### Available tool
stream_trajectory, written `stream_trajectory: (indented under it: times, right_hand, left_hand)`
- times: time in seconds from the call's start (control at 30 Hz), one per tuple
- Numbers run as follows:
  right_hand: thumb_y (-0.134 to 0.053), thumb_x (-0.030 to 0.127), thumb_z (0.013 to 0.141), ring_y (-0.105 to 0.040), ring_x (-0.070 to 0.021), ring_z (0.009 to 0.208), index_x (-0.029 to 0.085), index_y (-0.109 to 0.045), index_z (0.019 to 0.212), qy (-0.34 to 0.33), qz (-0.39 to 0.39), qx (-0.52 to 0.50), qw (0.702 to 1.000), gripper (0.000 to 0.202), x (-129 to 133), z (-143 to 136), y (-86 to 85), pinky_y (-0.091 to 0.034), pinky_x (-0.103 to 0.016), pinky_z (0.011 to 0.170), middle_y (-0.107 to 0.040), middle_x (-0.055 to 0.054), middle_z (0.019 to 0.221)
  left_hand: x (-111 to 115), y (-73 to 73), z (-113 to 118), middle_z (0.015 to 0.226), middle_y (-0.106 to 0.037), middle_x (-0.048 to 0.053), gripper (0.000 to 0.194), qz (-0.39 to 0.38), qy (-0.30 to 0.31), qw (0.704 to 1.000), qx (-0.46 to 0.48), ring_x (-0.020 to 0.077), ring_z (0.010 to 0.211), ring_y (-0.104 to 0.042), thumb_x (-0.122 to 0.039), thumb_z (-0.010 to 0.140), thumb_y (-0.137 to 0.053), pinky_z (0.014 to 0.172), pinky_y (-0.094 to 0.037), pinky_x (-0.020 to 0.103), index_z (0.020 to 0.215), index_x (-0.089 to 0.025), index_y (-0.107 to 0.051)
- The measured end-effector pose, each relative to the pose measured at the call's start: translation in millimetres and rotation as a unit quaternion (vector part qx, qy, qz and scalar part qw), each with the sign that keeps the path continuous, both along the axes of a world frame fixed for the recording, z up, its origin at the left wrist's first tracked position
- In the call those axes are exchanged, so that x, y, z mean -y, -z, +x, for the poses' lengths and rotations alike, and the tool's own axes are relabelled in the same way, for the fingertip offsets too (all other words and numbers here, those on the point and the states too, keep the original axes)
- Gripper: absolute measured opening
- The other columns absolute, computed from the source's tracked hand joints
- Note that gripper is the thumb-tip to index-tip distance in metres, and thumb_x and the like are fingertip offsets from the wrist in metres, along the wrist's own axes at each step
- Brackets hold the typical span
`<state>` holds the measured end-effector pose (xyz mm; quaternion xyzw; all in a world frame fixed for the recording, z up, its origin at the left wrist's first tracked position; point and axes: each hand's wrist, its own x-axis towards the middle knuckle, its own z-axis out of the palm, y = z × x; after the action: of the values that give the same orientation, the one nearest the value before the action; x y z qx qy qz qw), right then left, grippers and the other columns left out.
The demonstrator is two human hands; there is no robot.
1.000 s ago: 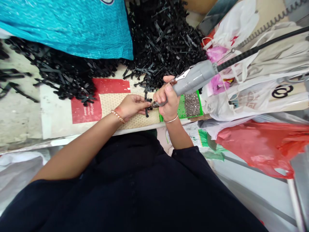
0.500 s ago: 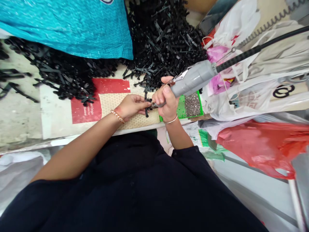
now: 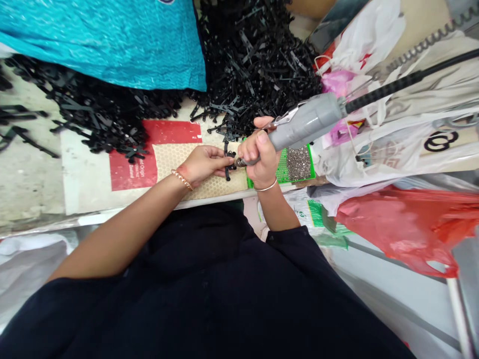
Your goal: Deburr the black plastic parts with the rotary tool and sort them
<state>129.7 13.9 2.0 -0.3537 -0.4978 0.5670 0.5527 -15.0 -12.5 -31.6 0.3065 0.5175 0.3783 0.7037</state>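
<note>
My right hand [image 3: 262,154] is wrapped round a grey electric screwdriver [image 3: 307,122], which tilts down to the left. Its tip is close to my left fingertips, over a small black jointed plastic part [image 3: 227,174]. With thumb and fingers pinched, my left hand [image 3: 205,163] holds that part against the beige honeycomb-patterned mat [image 3: 209,189]. The exact contact between tip and part is too small to make out. Partly behind my right hand, a green tray [image 3: 282,172] holds many small metal screws [image 3: 298,163].
A large heap of black plastic parts [image 3: 258,65] lies behind my hands, and another pile [image 3: 101,119] is at the left. Blue cloth [image 3: 112,45] covers some. Plastic bags [image 3: 374,109] crowd the right side. A red bag [image 3: 411,219] hangs below the table edge. The screwdriver's cable [image 3: 396,87] runs up right.
The screwdriver and my right hand have shifted slightly to the right. My left hand keeps its place on the black part.
</note>
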Motion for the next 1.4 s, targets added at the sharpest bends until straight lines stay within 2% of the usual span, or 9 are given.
stream_trajectory:
  times: [0.13, 0.3, 0.43, 0.57, 0.7, 0.9, 1.1, 1.23, 1.4]
  right_hand:
    - [-0.067, 0.076, 0.087, -0.055, -0.0180, 0.058, 0.037, -0.056, 0.114, -0.004, -0.017, -0.005, 1.000, 0.049, -3, 1, 8.1, -0.048, -0.032, 0.051, -0.034, 0.005, 0.069]
    - [-0.075, 0.075, 0.082, -0.046, -0.0164, 0.052, 0.035, -0.058, 0.109, 0.026, -0.028, -0.005, 0.999, 0.051, 2, -1, -1.7, -0.048, -0.033, 0.052, -0.031, 0.008, 0.064]
    - [-0.076, 0.075, 0.081, -0.037, -0.0139, 0.048, 0.034, -0.057, 0.106, 0.016, -0.019, -0.010, 1.000, 0.052, 4, -1, -5.6, -0.044, -0.032, 0.050, -0.028, 0.010, 0.061]
    - [-0.072, 0.075, 0.085, -0.049, -0.0168, 0.053, 0.036, -0.057, 0.110, 0.007, -0.015, -0.005, 1.000, 0.049, 1, -1, 2.4, -0.048, -0.032, 0.050, -0.031, 0.007, 0.065]
    - [-0.073, 0.068, 0.087, -0.059, -0.0196, 0.062, 0.036, -0.057, 0.109, 0.023, -0.053, -0.004, 0.998, 0.042, 0, -3, 5.4, -0.053, -0.034, 0.054, -0.036, 0.005, 0.068]
    - [-0.077, 0.064, 0.086, -0.045, -0.0138, 0.049, 0.033, -0.061, 0.106, 0.020, -0.018, -0.045, 0.999, 0.040, 2, -4, -3.0, -0.051, -0.031, 0.051, -0.034, 0.009, 0.062]
    - [-0.074, 0.063, 0.091, -0.050, -0.0141, 0.052, 0.032, -0.063, 0.110, 0.026, -0.059, 0.001, 0.998, 0.039, 3, 0, -4.9, -0.053, -0.031, 0.054, -0.037, 0.009, 0.061]
    - [-0.071, 0.070, 0.089, -0.046, -0.0147, 0.050, 0.032, -0.061, 0.113, 0.010, -0.006, 0.017, 1.000, 0.047, -3, 2, 7.8, -0.051, -0.032, 0.051, -0.036, 0.009, 0.062]
    - [-0.059, 0.074, 0.096, -0.056, -0.0173, 0.057, 0.032, -0.057, 0.123, -0.013, 0.063, 0.057, 0.996, 0.050, -8, 3, 21.4, -0.056, -0.034, 0.055, -0.044, 0.005, 0.070]
  left_hand:
    - [0, -0.7, 0, 0.073, -0.074, 0.006, 0.037, -0.002, 0.002, 1.000, 0.000, 0.0137, 0.063, -0.070, -0.032, 0.070, -0.102, 0.065, -0.065, 0.028, 0.076, -0.012, -0.071]
    - [0, -3.4, 1, 0.073, -0.074, 0.005, 0.037, -0.006, -0.006, 1.000, 0.000, 0.0125, 0.062, -0.069, -0.029, 0.069, -0.102, 0.064, -0.065, 0.027, 0.075, -0.012, -0.071]
    - [0, -4.4, 1, 0.073, -0.074, 0.005, 0.037, -0.008, -0.004, 1.000, 0.004, 0.0137, 0.065, -0.071, -0.030, 0.069, -0.103, 0.064, -0.064, 0.026, 0.076, -0.012, -0.071]
    - [0, -3.5, 1, 0.076, -0.076, 0.007, 0.036, -0.005, -0.002, 1.000, 0.000, 0.0147, 0.067, -0.072, -0.031, 0.069, -0.102, 0.064, -0.064, 0.026, 0.075, -0.012, -0.072]
    - [0, -3.2, 1, 0.075, -0.076, 0.007, 0.038, -0.005, 0.004, 1.000, 0.001, 0.0151, 0.066, -0.073, -0.033, 0.069, -0.103, 0.063, -0.063, 0.026, 0.075, -0.013, -0.072]
    - [0, -2.9, 1, 0.074, -0.076, 0.007, 0.036, -0.005, 0.000, 1.000, 0.000, 0.0162, 0.068, -0.074, -0.032, 0.069, -0.103, 0.064, -0.064, 0.027, 0.077, -0.012, -0.073]
    - [0, -3.9, 1, 0.074, -0.075, 0.006, 0.039, -0.006, -0.003, 1.000, 0.006, 0.0148, 0.065, -0.072, -0.032, 0.068, -0.104, 0.065, -0.064, 0.027, 0.077, -0.012, -0.072]
    - [0, -7.1, 2, 0.074, -0.075, 0.006, 0.036, -0.013, -0.002, 1.000, -0.002, 0.0150, 0.066, -0.073, -0.031, 0.071, -0.102, 0.062, -0.062, 0.025, 0.077, -0.012, -0.073]
    - [0, -7.4, 2, 0.074, -0.075, 0.006, 0.037, -0.015, -0.001, 1.000, -0.008, 0.0158, 0.067, -0.074, -0.032, 0.070, -0.103, 0.062, -0.062, 0.025, 0.076, -0.012, -0.072]
